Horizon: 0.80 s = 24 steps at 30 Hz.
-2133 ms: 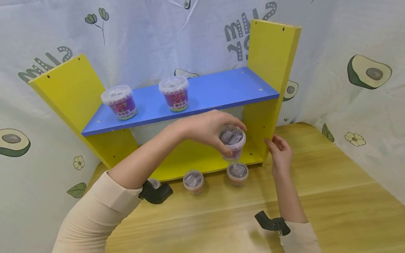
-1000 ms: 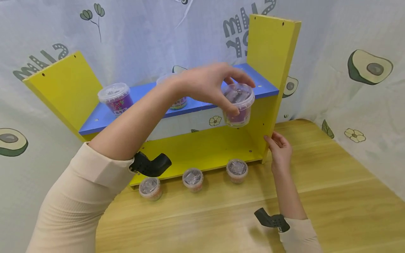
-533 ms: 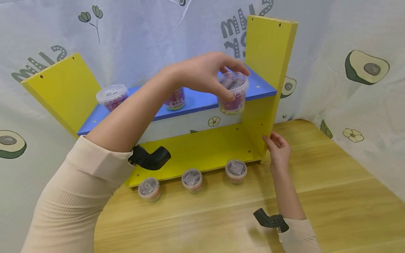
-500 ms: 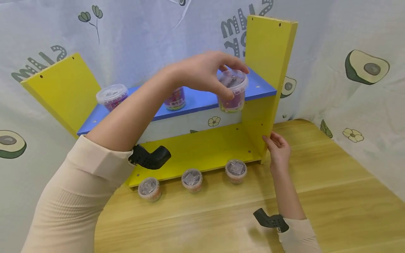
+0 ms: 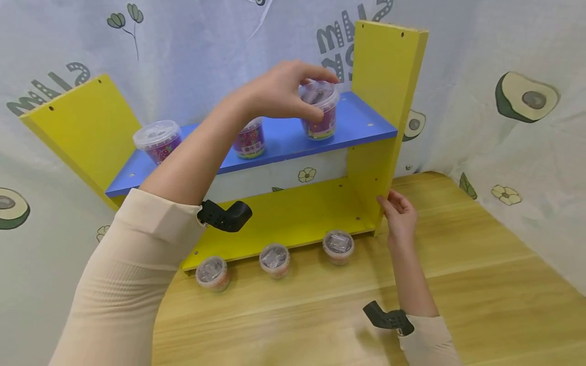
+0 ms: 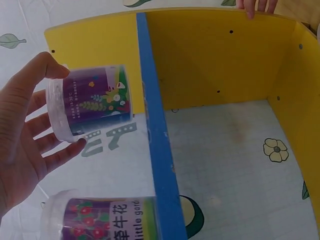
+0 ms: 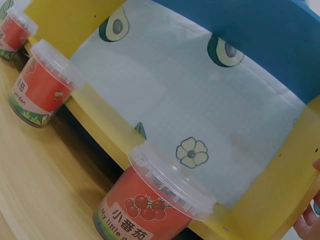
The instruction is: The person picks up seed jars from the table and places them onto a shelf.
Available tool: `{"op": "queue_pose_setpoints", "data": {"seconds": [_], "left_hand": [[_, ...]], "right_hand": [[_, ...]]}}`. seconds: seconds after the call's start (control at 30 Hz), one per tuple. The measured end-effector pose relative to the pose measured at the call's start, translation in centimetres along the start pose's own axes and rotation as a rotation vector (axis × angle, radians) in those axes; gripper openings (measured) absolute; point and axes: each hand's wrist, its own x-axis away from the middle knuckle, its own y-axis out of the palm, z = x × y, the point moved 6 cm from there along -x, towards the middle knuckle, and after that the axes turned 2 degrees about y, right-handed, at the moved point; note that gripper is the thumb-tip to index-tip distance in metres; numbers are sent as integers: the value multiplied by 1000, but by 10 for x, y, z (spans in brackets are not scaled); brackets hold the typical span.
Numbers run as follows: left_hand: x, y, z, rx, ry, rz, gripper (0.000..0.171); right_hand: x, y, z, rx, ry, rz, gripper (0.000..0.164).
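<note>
In the head view my left hand (image 5: 281, 92) holds a purple plastic tub (image 5: 326, 123) by its clear lid, thumb in front and fingers behind. The tub is upright at the right part of the blue shelf board (image 5: 363, 122); whether its base touches the board I cannot tell. Two similar purple tubs stand on that board, a middle tub (image 5: 251, 142) and a left tub (image 5: 157, 138), both partly hidden by my left arm. My right hand (image 5: 402, 221) grips the front edge of the shelf's yellow right side panel (image 5: 386, 168), low down.
On the wooden table (image 5: 284, 325), along the front of the yellow bottom board (image 5: 293, 213), stand a left red tub (image 5: 212, 274), a middle red tub (image 5: 274, 261) and a right red tub (image 7: 150, 200). A patterned cloth (image 5: 480, 61) hangs behind.
My left hand has raised the purple tub from low in front of the shelf, then carried it back and left over the blue board. My right hand has stayed on the side panel.
</note>
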Motion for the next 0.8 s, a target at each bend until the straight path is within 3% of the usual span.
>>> {"op": "queue_pose_setpoints", "data": {"seconds": [0.17,0.43,0.8], "left_hand": [[-5,3,-4,3,-6,6,58],[-7,16,-7,22,13,-39,56],[2,12,-4,6,66,27,64]], "right_hand": [[0,1,0,-2,-7,-7,17],[1,2,-1,7,-11,0,16],[1,0,0,8,-31,-7,16]]}}
